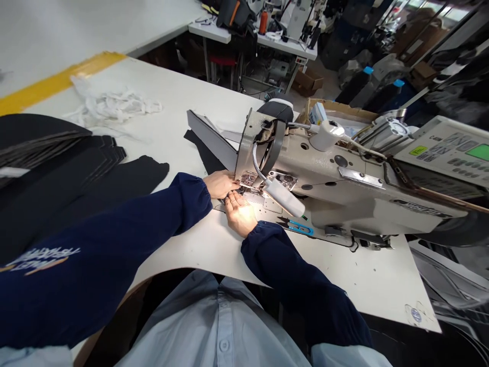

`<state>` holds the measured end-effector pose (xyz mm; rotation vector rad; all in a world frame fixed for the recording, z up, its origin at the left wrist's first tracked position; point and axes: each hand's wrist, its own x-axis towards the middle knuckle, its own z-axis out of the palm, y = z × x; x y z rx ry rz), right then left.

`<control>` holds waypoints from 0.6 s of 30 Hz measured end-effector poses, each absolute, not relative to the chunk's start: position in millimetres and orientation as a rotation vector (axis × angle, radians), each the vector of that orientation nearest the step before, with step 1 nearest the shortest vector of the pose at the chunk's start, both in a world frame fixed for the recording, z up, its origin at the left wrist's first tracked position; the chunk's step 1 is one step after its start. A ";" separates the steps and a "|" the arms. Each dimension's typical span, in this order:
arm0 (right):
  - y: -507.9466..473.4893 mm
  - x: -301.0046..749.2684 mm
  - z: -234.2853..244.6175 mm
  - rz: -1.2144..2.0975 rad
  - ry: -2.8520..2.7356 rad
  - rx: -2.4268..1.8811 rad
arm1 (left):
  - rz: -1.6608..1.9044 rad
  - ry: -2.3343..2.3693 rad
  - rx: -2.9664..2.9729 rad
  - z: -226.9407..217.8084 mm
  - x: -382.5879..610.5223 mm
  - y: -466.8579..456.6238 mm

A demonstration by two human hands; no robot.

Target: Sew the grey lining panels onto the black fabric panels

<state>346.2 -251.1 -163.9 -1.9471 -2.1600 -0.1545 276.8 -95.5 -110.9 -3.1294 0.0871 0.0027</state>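
Note:
Both hands are at the needle area of a sewing machine [321, 173], close together under its lit lamp [284, 196]. A black fabric piece [206, 153] runs from behind my left hand [220, 184] toward the presser foot. My left hand is closed on that fabric at the machine head's left side, its fingertips partly hidden. Just in front, my right hand [240, 211] has its fingers pressed together on the fabric's near edge, by the needle plate. Only a little of the fabric shows between the hands. Blue thread snips [300, 227] lie right of my right hand.
Stacked black fabric pieces [76, 168] cover the table's left part. White crumpled thread or cloth [114, 104] lies behind them. A grey folded metal guard [212, 137] stands left of the machine head. A control panel [451, 153] and an open cardboard box [344, 114] are at right.

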 end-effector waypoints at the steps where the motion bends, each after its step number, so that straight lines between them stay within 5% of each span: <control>1: -251.2 346.1 -164.6 -0.159 -2.156 -1.938 | -0.016 0.090 -3.133 -110.6 276.5 -97.0; 18: -294.4 356.1 -143.4 -0.238 -1.723 -1.505 | -0.077 -0.536 -3.171 -99.1 261.7 -149.1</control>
